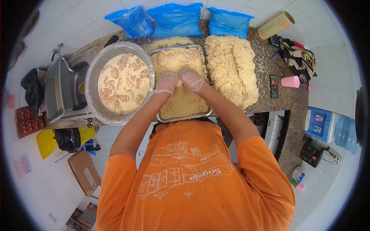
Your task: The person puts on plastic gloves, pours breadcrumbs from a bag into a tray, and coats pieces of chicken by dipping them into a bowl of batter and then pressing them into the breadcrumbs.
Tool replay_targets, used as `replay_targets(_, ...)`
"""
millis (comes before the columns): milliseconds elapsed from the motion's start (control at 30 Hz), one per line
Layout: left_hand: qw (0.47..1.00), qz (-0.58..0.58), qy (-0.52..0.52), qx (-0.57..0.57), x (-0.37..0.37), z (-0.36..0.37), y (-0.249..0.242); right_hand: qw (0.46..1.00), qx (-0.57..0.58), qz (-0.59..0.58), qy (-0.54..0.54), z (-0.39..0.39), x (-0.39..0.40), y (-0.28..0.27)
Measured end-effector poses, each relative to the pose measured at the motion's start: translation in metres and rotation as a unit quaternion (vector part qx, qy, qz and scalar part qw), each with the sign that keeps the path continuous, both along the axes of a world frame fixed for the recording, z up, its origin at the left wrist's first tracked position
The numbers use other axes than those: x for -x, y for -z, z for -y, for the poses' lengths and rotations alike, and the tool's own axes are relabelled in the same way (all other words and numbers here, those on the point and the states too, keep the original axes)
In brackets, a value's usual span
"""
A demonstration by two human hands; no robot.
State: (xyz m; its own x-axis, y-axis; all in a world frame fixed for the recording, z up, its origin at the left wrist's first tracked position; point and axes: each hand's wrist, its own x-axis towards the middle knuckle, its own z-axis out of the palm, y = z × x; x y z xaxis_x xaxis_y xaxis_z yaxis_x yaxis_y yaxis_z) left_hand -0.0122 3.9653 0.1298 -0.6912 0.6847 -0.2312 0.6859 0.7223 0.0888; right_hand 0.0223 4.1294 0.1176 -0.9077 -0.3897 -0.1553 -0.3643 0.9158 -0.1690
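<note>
A metal tray [185,117] of pale breadcrumbs [181,104] is in front of me, with coated pieces [179,57] at its far end. Over its middle, my left hand [166,83] and my right hand [192,80] come close together, both in clear plastic gloves. Their fingers are bent inward and closed at the crumbs; whatever lies between them is hidden. Left of the tray stands a big round metal basin [91,77] of creamy batter [111,90] with raw meat pieces in it. On the right, crumb-coated pieces [231,69] lie in a large pile.
Several blue plastic bags [175,19] line the wall behind the tray. A sink [79,86] with a faucet is at the left, scissors [88,122] near its front edge. Along the right counter are a phone [273,86], a pink cup [290,81] and a cloth bag [298,57].
</note>
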Motion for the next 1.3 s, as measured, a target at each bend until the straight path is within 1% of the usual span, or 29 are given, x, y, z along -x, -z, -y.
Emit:
replay_targets(67, 0.999, 0.025, 0.016, 0.028, 0.005, -0.001, -0.027, 0.988, 0.108, 0.047, 0.099, -0.009, 0.008, -0.010)
replay_targets(100, 0.999, 0.026, 0.017, 0.029, 0.004, 0.000, -0.043, 0.988, 0.108, 0.048, 0.099, -0.012, 0.009, -0.020)
replay_targets(133, 0.997, 0.067, -0.008, 0.045, 0.000, -0.001, -0.068, 0.964, 0.144, 0.119, 0.187, -0.013, 0.012, -0.058)
replay_targets(167, 0.992, 0.108, -0.034, 0.061, -0.001, -0.002, -0.085, 0.927, 0.177, 0.188, 0.272, -0.014, 0.014, -0.079)
replay_targets(200, 0.991, 0.110, -0.033, 0.062, 0.000, 0.000, -0.090, 0.926, 0.177, 0.191, 0.273, -0.019, 0.015, -0.076)
replay_targets(267, 0.984, 0.162, -0.072, 0.013, 0.008, 0.009, -0.097, 0.977, 0.088, 0.178, 0.074, -0.032, 0.022, -0.071)
replay_targets(300, 0.984, 0.161, -0.069, 0.013, 0.011, 0.010, -0.100, 0.977, 0.088, 0.177, 0.077, -0.028, 0.016, -0.059)
replay_targets(367, 0.974, 0.213, -0.058, 0.039, 0.017, 0.009, -0.104, 0.997, -0.011, 0.072, -0.002, -0.013, -0.003, -0.016)
replay_targets(400, 0.975, 0.212, -0.057, 0.038, 0.018, 0.009, -0.104, 0.997, -0.011, 0.070, -0.001, -0.007, -0.008, -0.004)
replay_targets(467, 0.969, 0.240, -0.055, 0.032, 0.018, 0.010, -0.101, 0.998, 0.037, -0.035, 0.048, 0.005, -0.012, 0.006)
replay_targets(500, 0.968, 0.241, -0.056, 0.032, 0.019, 0.008, -0.097, 0.998, 0.037, -0.034, 0.047, 0.003, -0.011, 0.010)
replay_targets(567, 0.963, 0.240, -0.104, 0.064, 0.021, 0.003, -0.083, 0.992, 0.096, 0.060, 0.059, 0.000, -0.006, -0.004)
replay_targets(600, 0.963, 0.240, -0.104, 0.063, 0.019, 0.004, -0.075, 0.992, 0.095, 0.060, 0.058, -0.002, 0.001, -0.015)
replay_targets(667, 0.994, 0.039, -0.068, -0.075, 0.013, 0.007, -0.059, 0.951, 0.084, 0.251, 0.157, -0.007, 0.015, -0.050)
replay_targets(700, 0.994, 0.041, -0.069, -0.076, 0.006, 0.009, -0.064, 0.951, 0.083, 0.253, 0.157, -0.011, 0.020, -0.070)
replay_targets(767, 0.955, -0.047, -0.083, -0.279, -0.020, 0.017, -0.080, 0.920, 0.133, 0.326, 0.172, -0.020, 0.023, -0.098)
replay_targets(800, 0.956, -0.046, -0.082, -0.279, -0.031, 0.023, -0.081, 0.919, 0.134, 0.327, 0.174, -0.023, 0.027, -0.096)
replay_targets(867, 0.944, 0.074, -0.156, -0.281, -0.049, 0.036, -0.079, 0.957, 0.113, 0.234, 0.126, -0.030, 0.037, -0.091)
replay_targets(900, 0.944, 0.076, -0.155, -0.281, -0.054, 0.041, -0.074, 0.957, 0.113, 0.235, 0.127, -0.033, 0.041, -0.082)
replay_targets(967, 0.964, 0.162, -0.140, -0.156, -0.063, 0.049, -0.066, 0.990, 0.047, 0.047, 0.128, -0.033, 0.043, -0.074)
replay_targets(1000, 0.963, 0.164, -0.142, -0.157, -0.069, 0.052, -0.064, 0.990, 0.045, 0.049, 0.126, -0.034, 0.041, -0.070)
replay_targets(1067, 0.956, 0.227, -0.163, -0.088, -0.077, 0.055, -0.065, 0.965, -0.028, 0.201, 0.166, -0.021, 0.023, -0.101)
replay_targets(1100, 0.955, 0.229, -0.166, -0.090, -0.080, 0.055, -0.056, 0.942, -0.028, 0.281, 0.184, -0.015, 0.008, -0.103)
replay_targets(1133, 0.940, 0.266, -0.207, -0.060, -0.084, 0.054, -0.040, 0.912, -0.028, 0.357, 0.202, -0.012, -0.009, -0.100)
replay_targets(1167, 0.921, 0.301, -0.247, -0.029, -0.089, 0.052, -0.025, 0.940, 0.004, 0.298, 0.164, -0.010, -0.035, -0.065)
replay_targets(1200, 0.919, 0.303, -0.249, -0.032, -0.093, 0.047, -0.013, 0.962, 0.037, 0.238, 0.126, -0.007, -0.060, -0.026)
replay_targets(1233, 0.919, 0.290, -0.258, -0.071, -0.097, 0.039, 0.000, 0.962, 0.035, 0.240, 0.125, 0.006, -0.075, -0.017)
replay_targets(1267, 0.917, 0.276, -0.265, -0.109, -0.097, 0.032, 0.006, 0.969, 0.044, 0.175, 0.170, 0.025, -0.085, -0.011)
replay_targets(1300, 0.917, 0.277, -0.265, -0.110, -0.091, 0.025, 0.000, 0.969, 0.054, 0.109, 0.213, 0.035, -0.090, -0.007)
